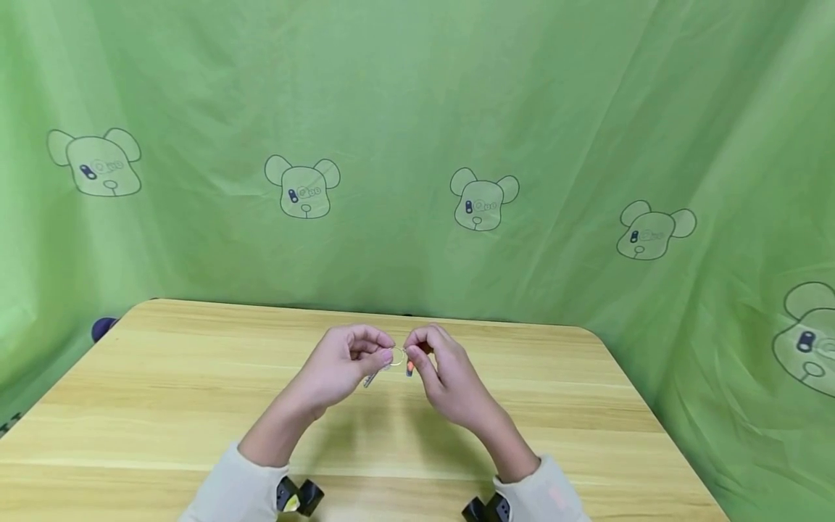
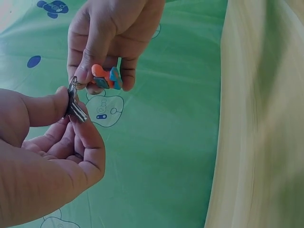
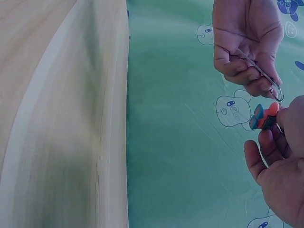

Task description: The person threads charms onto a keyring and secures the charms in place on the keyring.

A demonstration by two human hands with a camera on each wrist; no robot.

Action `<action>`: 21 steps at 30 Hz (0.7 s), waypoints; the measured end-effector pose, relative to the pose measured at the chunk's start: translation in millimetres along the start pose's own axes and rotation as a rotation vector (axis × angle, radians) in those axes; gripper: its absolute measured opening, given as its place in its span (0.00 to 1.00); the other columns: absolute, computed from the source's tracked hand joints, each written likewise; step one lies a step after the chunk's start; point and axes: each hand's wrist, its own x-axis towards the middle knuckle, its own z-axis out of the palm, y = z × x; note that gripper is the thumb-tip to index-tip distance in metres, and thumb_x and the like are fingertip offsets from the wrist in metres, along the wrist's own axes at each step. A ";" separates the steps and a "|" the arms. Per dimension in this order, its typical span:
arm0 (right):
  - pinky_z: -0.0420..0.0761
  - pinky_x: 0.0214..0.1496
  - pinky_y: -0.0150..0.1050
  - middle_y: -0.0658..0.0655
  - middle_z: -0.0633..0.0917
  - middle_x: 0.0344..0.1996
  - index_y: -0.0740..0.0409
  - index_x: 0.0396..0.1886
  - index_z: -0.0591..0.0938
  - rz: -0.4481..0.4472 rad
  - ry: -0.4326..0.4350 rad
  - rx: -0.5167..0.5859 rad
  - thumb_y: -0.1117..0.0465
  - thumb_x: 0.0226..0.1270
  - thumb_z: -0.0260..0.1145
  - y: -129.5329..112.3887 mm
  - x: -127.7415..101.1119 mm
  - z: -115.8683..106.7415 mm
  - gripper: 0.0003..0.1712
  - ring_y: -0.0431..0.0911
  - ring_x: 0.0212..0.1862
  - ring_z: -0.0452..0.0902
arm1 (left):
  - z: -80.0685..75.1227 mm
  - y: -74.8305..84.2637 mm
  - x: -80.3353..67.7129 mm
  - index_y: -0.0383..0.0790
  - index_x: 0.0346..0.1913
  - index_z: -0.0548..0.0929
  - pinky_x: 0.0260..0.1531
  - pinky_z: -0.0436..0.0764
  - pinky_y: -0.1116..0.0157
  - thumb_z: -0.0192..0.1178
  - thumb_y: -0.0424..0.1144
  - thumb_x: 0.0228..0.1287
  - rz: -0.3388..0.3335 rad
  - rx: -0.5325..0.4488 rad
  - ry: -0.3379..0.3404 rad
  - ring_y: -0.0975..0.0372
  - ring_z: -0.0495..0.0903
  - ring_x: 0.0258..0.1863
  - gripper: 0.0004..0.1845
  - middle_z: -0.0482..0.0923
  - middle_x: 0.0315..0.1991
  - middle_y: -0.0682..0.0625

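Note:
Above the table, my left hand (image 1: 335, 370) pinches a metal key ring (image 1: 398, 357) between thumb and forefinger. A silver key (image 2: 78, 113) hangs at these fingertips, slanting down below them in the head view. Facing it, my right hand (image 1: 453, 380) pinches the top of a small orange and blue keychain charm (image 3: 265, 118), right by the ring's edge. The charm dangles under the right fingertips. The ring spans the short gap between both hands. Fingertips cover the spot where charm and ring meet, so whether they are linked cannot be told.
A light wood-grain table (image 1: 196, 406) with rounded corners lies beneath the hands. Behind and to the right hangs a green curtain (image 1: 391, 94) printed with bear heads. Black wrist cameras (image 1: 300, 496) sit on both cuffs. Something dark purple (image 1: 102, 328) shows past the table's left edge.

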 end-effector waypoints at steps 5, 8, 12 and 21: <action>0.80 0.45 0.37 0.48 0.78 0.35 0.61 0.47 0.77 -0.049 0.019 -0.046 0.69 0.78 0.59 0.5 -0.6 2.0 0.03 0.41 0.41 0.75 | -2.2 0.2 -1.5 0.31 0.47 0.84 0.36 0.78 0.66 0.62 0.29 0.72 -0.006 -0.008 -0.019 0.57 0.81 0.37 0.06 0.85 0.38 0.43; 0.79 0.45 0.37 0.48 0.79 0.34 0.63 0.48 0.80 -0.073 0.027 -0.060 0.70 0.76 0.61 0.3 -0.4 2.0 0.05 0.41 0.41 0.75 | -3.2 0.2 -0.9 0.32 0.49 0.84 0.39 0.79 0.64 0.62 0.30 0.72 -0.026 -0.019 -0.009 0.57 0.80 0.38 0.07 0.85 0.38 0.45; 0.81 0.43 0.36 0.48 0.81 0.33 0.62 0.46 0.82 -0.097 0.054 -0.068 0.70 0.74 0.63 0.0 0.1 2.0 0.05 0.40 0.40 0.77 | -3.1 1.2 -0.1 0.32 0.49 0.84 0.41 0.79 0.61 0.62 0.30 0.72 -0.050 -0.052 0.023 0.57 0.80 0.37 0.07 0.85 0.37 0.47; 0.81 0.39 0.36 0.46 0.83 0.31 0.59 0.41 0.84 -0.120 0.099 -0.077 0.71 0.71 0.66 2.7 0.2 2.1 0.04 0.39 0.36 0.78 | -3.6 -0.5 0.2 0.32 0.46 0.84 0.39 0.79 0.63 0.63 0.30 0.71 -0.043 -0.073 0.012 0.57 0.81 0.36 0.06 0.85 0.35 0.45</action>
